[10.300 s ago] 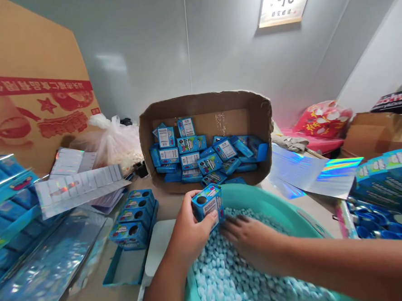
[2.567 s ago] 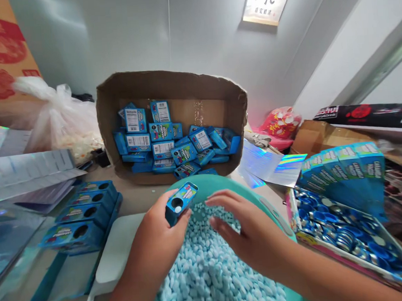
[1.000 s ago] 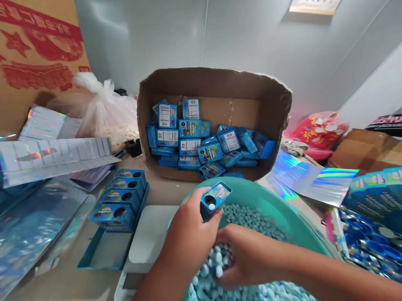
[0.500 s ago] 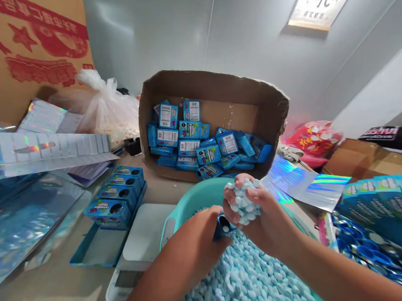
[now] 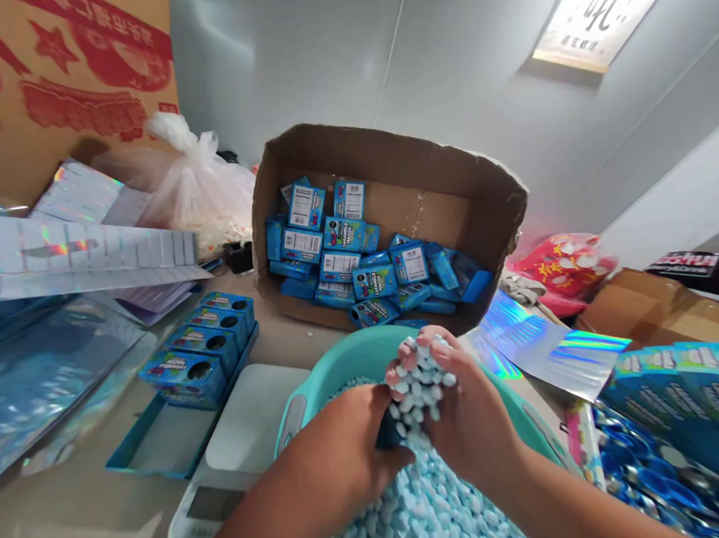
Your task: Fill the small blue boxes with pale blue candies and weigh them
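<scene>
My left hand (image 5: 358,439) grips a small blue box (image 5: 389,429) over the basin, its fingers wrapped round it and most of the box hidden. Right beside it, my right hand (image 5: 458,401) is cupped round a handful of pale blue candies (image 5: 421,379), and some of these tumble down at the box's opening. Below both hands, a turquoise basin (image 5: 346,355) holds a heap of loose pale blue candies (image 5: 434,500). To the left stands a white kitchen scale (image 5: 247,422).
Left of the scale, several blue boxes with round holes (image 5: 187,377) stand in a shallow blue tray (image 5: 143,457). Behind the basin, a cardboard carton (image 5: 389,149) lies with several blue boxes inside. Shiny sheets (image 5: 559,350) and blue ring-like pieces (image 5: 643,471) are at the right.
My right hand has tipped toward the box, and candies now spill from it. The box in my left hand is more covered. The whole view has shifted and tilted slightly.
</scene>
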`<control>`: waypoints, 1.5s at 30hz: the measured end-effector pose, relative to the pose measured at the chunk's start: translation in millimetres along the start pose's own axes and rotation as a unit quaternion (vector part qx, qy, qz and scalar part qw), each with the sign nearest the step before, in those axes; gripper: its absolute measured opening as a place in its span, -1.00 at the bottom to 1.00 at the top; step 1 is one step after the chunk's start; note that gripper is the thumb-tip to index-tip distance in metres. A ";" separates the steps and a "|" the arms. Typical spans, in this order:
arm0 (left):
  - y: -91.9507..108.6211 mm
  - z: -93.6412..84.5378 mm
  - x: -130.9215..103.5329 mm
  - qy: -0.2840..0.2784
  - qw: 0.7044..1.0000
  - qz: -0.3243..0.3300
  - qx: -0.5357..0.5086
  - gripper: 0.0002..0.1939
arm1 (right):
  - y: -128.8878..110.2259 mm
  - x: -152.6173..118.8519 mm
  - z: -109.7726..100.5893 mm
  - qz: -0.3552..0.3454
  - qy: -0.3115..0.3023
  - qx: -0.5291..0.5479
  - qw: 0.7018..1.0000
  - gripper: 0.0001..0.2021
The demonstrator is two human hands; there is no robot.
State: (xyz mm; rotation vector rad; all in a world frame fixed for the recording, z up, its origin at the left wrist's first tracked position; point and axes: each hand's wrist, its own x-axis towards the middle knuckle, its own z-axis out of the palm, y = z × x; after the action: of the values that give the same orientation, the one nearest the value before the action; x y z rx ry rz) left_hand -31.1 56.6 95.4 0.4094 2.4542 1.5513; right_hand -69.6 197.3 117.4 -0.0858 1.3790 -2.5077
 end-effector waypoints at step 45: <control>-3.6 2.0 7.0 0.101 0.993 -0.039 0.034 -0.50 | -1.9 -5.6 -18.0 -0.113 -0.174 -0.190 0.960 -0.78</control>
State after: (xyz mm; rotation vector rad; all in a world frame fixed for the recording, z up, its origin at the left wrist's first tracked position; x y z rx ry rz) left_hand -37.5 59.3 91.2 0.1704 2.6457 1.5487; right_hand -67.9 214.5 109.7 -0.7632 1.7461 -2.2080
